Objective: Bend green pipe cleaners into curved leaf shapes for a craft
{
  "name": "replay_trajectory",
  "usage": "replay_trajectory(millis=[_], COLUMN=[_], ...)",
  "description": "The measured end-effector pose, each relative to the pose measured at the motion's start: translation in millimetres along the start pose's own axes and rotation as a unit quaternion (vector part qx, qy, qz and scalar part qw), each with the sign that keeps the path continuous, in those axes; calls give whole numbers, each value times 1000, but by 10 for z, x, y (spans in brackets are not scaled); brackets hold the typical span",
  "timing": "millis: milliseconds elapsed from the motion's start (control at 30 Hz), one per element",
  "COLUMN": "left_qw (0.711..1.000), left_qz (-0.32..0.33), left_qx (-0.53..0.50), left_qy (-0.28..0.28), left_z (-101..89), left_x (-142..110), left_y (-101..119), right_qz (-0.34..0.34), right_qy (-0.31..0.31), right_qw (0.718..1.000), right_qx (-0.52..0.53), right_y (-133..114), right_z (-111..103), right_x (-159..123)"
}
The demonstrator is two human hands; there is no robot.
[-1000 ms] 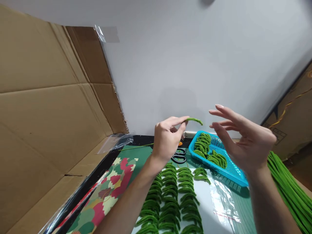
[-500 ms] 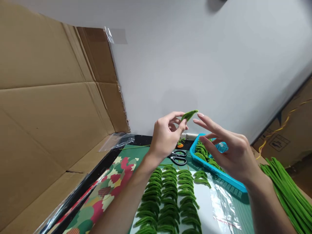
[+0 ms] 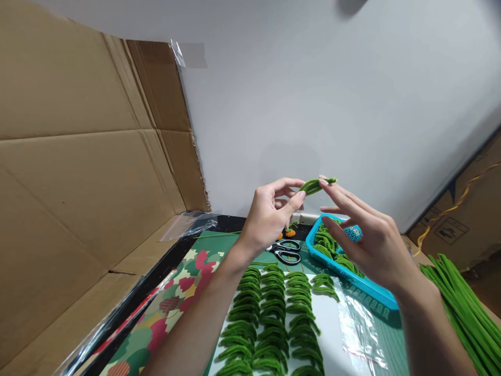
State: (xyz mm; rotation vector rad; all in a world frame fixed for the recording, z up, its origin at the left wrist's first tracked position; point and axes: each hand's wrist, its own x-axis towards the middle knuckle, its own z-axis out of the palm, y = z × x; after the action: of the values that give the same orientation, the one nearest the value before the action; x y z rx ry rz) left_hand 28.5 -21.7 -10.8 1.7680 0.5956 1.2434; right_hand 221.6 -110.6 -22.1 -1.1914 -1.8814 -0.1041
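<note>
My left hand [image 3: 272, 211] pinches one end of a green leaf bent from fuzzy pipe cleaner [image 3: 313, 186], held up in front of the wall. At its right end, the index finger of my right hand [image 3: 368, 240] touches the twisted tip; the other fingers and thumb are spread apart. Below, rows of similar curved green leaves [image 3: 272, 318] lie on a white sheet [image 3: 332, 334]. More leaves fill part of a blue plastic basket [image 3: 364, 292] beneath my right hand. Black-handled scissors [image 3: 287, 253] rest on the green mat behind the rows.
Long green pipe cleaners [image 3: 462, 313] lie in a bundle at the right. Small orange pumpkin-like pieces [image 3: 290, 233] sit near the wall. Cardboard [image 3: 78, 188] stands at the left, with a patterned sheet [image 3: 176, 297] beside it. A clear plastic bag [image 3: 362, 329] lies by the basket.
The leaf has shifted slightly right along with my left hand. My right index finger now touches its tip, where before there was a small gap.
</note>
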Motion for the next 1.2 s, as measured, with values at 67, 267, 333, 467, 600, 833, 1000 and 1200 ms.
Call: replay_trajectory(millis=[67, 267, 333, 467, 600, 833, 1000, 1200], left_qw=[1000, 1000, 1000, 1000, 1000, 1000, 999, 999], left_qz=[-5, -15, -8, 11, 23, 5, -10, -3], left_qx=[-6, -19, -16, -1, 7, -20, -40, -46], left_qy=[6, -8, -4, 12, 18, 2, -14, -21], left_z=[-15, -6, 15, 41, 45, 57, 66, 97], left_x=[7, 8, 2, -7, -1, -7, -23, -37], left_y=[-8, 4, 16, 19, 2, 27, 53, 53], right_qz=[-3, 2, 5, 6, 2, -30, -39, -47], right_qy=[15, 12, 3, -11, -19, 12, 25, 54], right_qw=[1000, 1000, 1000, 1000, 1000, 999, 998, 997], right_qx=[-2, -2, -4, -12, -10, -24, -30, -41], right_y=[12, -2, -11, -8, 1, 36, 53, 37], right_z=[-8, -33, -35, -24, -15, -42, -38, -36], right_x=[-11, -15, -4, 14, 20, 16, 8, -3])
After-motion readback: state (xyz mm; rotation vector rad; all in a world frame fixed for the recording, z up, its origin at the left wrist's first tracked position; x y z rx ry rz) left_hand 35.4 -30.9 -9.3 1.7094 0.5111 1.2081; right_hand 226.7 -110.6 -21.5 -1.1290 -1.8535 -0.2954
